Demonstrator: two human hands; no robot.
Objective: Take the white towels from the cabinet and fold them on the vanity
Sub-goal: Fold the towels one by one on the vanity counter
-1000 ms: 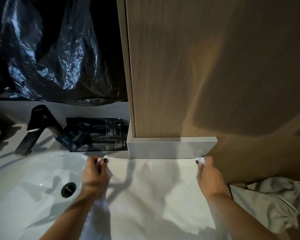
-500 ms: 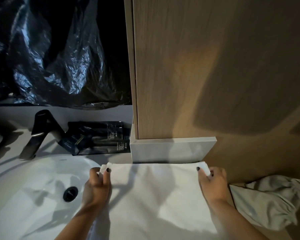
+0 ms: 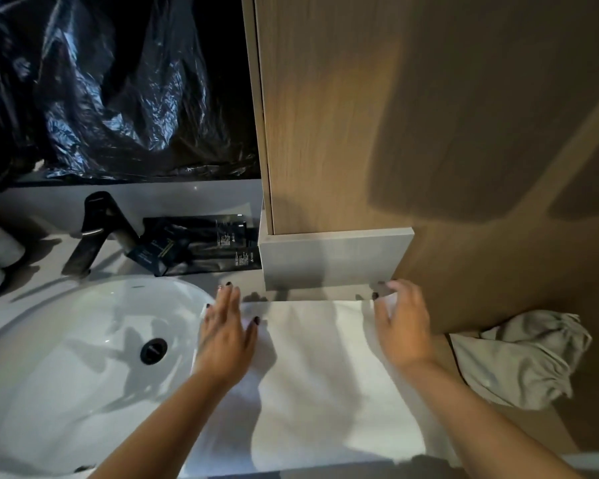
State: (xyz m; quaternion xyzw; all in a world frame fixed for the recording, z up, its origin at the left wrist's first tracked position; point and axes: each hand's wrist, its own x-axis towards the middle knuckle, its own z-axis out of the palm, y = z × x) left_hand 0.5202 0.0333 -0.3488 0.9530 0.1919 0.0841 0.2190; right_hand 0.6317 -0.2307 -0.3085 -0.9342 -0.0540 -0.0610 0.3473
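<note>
- The left hand (image 3: 227, 335) had let go of the near-left corner it pinched a moment before. Its fingers were now straight and spread, palm down on the white towel (image 3: 319, 368), with the sink basin (image 3: 66, 357) just outside it and the black faucet (image 3: 94, 229) well beyond the fingertips.
- Between the two hands the towel lay spread flat on the bench (image 3: 242, 285). Its far edge sat just short of the grey base of the wooden cabinet (image 3: 336, 259), closer to the person than a second earlier, and its near end hung toward the bench's front edge.
- I judged the layer was laid and smoothing or the next fold was due.
- The right hand (image 3: 400, 323) had also eased off its corner. The fingers were loosely bent over the towel's far-right edge; whether the thumb and forefinger still nipped the cloth I could not tell, as that part was blurred.
- Outside the right hand a crumpled beige cloth (image 3: 519, 357) lay apart from the towel.
</note>
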